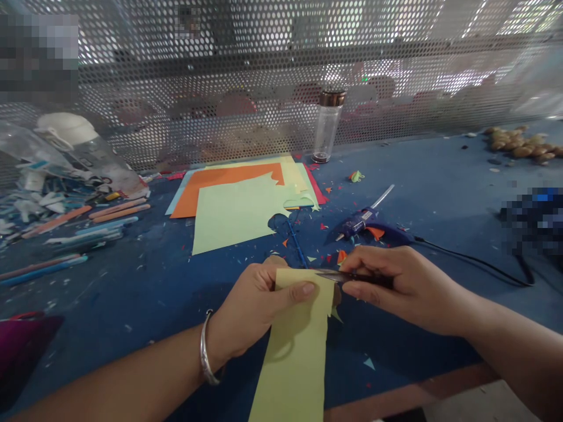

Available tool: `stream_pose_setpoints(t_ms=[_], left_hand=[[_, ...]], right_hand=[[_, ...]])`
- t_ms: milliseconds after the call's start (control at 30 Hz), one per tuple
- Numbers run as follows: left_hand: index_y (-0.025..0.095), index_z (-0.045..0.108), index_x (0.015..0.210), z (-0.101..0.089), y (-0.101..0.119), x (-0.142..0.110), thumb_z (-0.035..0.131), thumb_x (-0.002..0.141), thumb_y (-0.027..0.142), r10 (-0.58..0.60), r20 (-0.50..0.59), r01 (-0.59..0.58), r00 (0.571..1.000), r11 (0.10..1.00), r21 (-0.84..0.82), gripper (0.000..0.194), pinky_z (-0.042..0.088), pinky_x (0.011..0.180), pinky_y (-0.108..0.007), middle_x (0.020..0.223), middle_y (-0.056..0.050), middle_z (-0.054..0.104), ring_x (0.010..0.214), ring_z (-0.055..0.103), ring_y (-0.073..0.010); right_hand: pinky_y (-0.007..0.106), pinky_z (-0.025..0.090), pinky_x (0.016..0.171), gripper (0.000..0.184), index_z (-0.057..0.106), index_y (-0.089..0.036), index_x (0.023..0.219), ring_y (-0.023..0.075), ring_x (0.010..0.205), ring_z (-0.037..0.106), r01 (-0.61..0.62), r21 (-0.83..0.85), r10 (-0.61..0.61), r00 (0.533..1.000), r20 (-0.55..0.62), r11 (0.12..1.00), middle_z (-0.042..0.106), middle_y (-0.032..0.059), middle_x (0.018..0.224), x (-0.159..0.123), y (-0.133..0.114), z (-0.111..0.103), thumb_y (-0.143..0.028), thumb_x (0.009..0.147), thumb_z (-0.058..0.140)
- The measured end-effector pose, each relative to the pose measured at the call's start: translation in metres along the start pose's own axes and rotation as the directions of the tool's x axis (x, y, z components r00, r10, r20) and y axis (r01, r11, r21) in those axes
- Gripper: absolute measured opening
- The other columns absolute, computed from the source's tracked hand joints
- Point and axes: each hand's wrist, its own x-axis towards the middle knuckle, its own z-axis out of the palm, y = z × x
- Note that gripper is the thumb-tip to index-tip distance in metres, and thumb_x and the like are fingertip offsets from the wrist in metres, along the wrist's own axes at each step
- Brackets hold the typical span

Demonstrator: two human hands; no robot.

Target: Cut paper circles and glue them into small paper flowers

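My left hand [259,302] pinches a strip of pale yellow paper [294,357] near its top end, with the thumb lying across the front. The strip hangs down past the bottom of the view. In my right hand [400,284] is a pair of dark-handled scissors [367,279], held level. Their blades meet the paper's upper right corner; how far apart the blades are is hard to make out. Small cut points of paper stick out along the strip's right edge. Just beyond my hands lies a thin blue stick [298,243].
Coloured sheets [237,217] lie stacked ahead. A blue glue gun [365,223] with a black cord rests to the right, near a clear bottle [326,129]. Pens and coloured sticks [118,210], a white-lidded bottle [83,146] and scraps crowd the left. Perforated metal [264,70] backs the table.
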Motion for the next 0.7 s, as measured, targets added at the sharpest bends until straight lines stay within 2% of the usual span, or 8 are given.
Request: stream_pose_setpoints(t_ms=[200,367,533,700], left_hand=[[0.013,0.079,0.083,0.0,-0.0008,-0.0005,0.082,0.076,0.05,0.005,-0.003,-0.005,1.0,1.0,0.015,0.038,0.051,0.057,-0.023,0.075,0.0,0.056,0.063,0.065,-0.0135],[0.014,0.078,0.084,0.0011,0.0004,-0.0003,0.079,0.078,0.052,0.014,-0.015,-0.013,1.0,0.997,0.074,0.039,0.05,0.056,-0.024,0.076,-0.003,0.062,0.062,0.064,-0.0143],[0.014,0.076,0.078,0.001,0.0005,-0.0016,0.074,0.081,0.052,0.111,-0.057,-0.093,0.992,0.963,0.251,0.038,0.049,0.055,-0.024,0.071,-0.003,0.061,0.065,0.061,-0.0146],[0.016,0.077,0.076,0.0013,0.0013,-0.0019,0.072,0.083,0.051,0.175,-0.054,-0.149,0.983,0.935,0.321,0.036,0.047,0.054,-0.022,0.068,0.0,0.05,0.065,0.056,-0.0131]], right_hand=[[0.024,0.031,0.051,0.027,0.064,-0.02,0.093,0.0105,0.055,0.037,-0.011,-0.01,0.011,1.0,0.008,1.0,0.049,-0.0048,0.063,0.0011,-0.0011,-0.0002,-0.046,0.097,0.057],[0.024,0.03,0.05,0.028,0.064,-0.02,0.094,0.0107,0.056,0.036,-0.022,0.003,0.022,1.0,0.022,1.0,0.049,-0.0045,0.064,0.002,0.0001,0.0005,-0.047,0.097,0.057],[0.024,0.029,0.05,0.029,0.063,-0.02,0.094,0.0105,0.055,0.035,-0.02,-0.007,0.02,1.0,0.009,1.0,0.047,-0.005,0.063,0.0016,0.0004,0.0003,-0.048,0.097,0.057],[0.024,0.03,0.051,0.03,0.063,-0.018,0.094,0.0102,0.055,0.036,-0.017,-0.019,0.017,1.0,0.025,1.0,0.049,-0.0045,0.063,0.002,0.0003,0.0001,-0.048,0.097,0.056]])
